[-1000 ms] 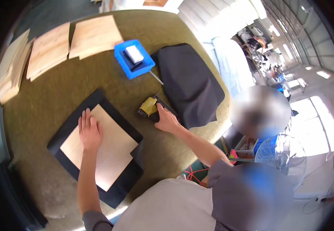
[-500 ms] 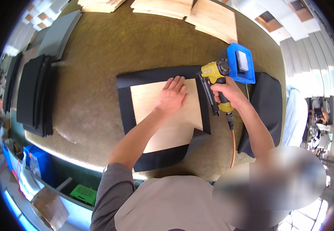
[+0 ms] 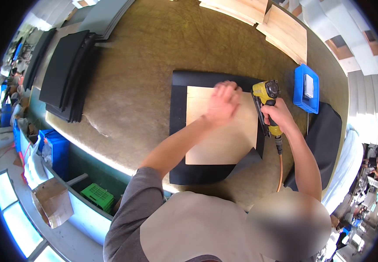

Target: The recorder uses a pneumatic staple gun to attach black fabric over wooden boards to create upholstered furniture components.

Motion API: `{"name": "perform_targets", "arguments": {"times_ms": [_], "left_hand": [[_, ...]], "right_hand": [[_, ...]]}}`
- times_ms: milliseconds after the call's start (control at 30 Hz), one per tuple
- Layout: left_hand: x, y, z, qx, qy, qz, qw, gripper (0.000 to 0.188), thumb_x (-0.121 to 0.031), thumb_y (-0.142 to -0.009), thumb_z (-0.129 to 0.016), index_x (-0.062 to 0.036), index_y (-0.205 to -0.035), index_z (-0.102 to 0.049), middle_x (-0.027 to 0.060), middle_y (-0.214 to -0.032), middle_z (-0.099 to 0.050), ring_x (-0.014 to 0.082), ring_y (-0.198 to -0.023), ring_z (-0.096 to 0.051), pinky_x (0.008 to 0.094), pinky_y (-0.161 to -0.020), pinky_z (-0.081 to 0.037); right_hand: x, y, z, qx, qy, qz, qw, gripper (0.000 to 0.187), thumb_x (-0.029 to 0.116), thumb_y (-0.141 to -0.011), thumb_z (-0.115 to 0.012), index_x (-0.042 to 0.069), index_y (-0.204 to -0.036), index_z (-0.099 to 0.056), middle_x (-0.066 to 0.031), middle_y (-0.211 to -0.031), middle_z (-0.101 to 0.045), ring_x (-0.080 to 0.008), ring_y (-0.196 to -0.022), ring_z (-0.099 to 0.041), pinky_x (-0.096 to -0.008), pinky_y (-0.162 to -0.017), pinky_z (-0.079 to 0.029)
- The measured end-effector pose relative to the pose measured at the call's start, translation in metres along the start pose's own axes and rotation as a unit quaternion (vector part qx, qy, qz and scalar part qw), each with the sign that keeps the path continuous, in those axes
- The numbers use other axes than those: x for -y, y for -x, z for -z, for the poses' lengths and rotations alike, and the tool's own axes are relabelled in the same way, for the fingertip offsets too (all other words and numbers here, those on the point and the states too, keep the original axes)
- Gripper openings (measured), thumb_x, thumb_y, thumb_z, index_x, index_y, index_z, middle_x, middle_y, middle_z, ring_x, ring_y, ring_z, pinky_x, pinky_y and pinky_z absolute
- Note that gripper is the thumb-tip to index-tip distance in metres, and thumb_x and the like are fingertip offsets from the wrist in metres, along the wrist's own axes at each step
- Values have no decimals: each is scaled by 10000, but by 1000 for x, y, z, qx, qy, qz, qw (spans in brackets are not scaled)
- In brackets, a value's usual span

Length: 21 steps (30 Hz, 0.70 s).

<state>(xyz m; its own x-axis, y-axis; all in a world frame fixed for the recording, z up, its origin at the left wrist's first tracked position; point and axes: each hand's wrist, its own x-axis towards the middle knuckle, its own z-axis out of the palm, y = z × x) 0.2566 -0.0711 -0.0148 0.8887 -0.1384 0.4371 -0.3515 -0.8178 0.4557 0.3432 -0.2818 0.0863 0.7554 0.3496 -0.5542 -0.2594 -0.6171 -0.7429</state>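
A pale, square plywood board (image 3: 224, 146) lies on a larger sheet of black material (image 3: 204, 174), which shows as a border around it. One corner of the sheet, at the board's near right, is folded inward. My left hand (image 3: 224, 105) is over the far part of the board, fingers extended and slightly blurred; whether it touches the wood I cannot tell. My right hand (image 3: 278, 112) is wrapped round the handle of a yellow and black air staple gun (image 3: 265, 91). The gun is at the board's right edge, its hose trailing toward me.
Right of the gun are a blue bin (image 3: 300, 102) holding a white block and more black material (image 3: 326, 139). Plywood boards (image 3: 287, 32) lie at the far right. Black panels (image 3: 62, 74) and grey panels (image 3: 106, 17) are stacked at left. A green crate (image 3: 98, 196) sits below the table edge.
The whole view has shifted, so the table's things appear farther right. My left hand, earlier flat on the board, has turned and is blurred by motion. My right hand keeps hold of the staple gun.
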Motion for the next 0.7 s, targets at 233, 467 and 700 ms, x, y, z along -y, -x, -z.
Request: {"name": "perform_targets", "arguments": {"times_ms": [233,467,700], "left_hand": [[37,70,68,-24,-195,143,970,552,-314,-948,-639,55,-1356,-591,220,-1527,-489,380,-1393,-493,480,-1157,-387],[38,68,60,-68,-181,147,970,463,-258,-934,-651,51,-1278,-649,223,-1469,-543,373,-1342,-544,476,-1131,-419],[34,64,63,-121,-162,139,969,425,-195,-867,-699,40,-1219,-658,168,-1245,-588,334,-1192,-589,446,-1066,-474]], "right_hand": [[9,2,-1,12,0,3,1000,67,55,-802,-611,3,-844,-612,-44,-592,-561,-158,-459,-542,-317,-462,-433],[36,4,-22,25,-72,12,997,193,101,-822,-639,16,-666,-563,-62,-591,-566,-173,-472,-563,-331,-461,-438],[59,-9,-58,67,-22,-8,997,118,78,-825,-615,19,-729,-577,-41,-606,-558,-163,-472,-556,-320,-467,-433]]}}
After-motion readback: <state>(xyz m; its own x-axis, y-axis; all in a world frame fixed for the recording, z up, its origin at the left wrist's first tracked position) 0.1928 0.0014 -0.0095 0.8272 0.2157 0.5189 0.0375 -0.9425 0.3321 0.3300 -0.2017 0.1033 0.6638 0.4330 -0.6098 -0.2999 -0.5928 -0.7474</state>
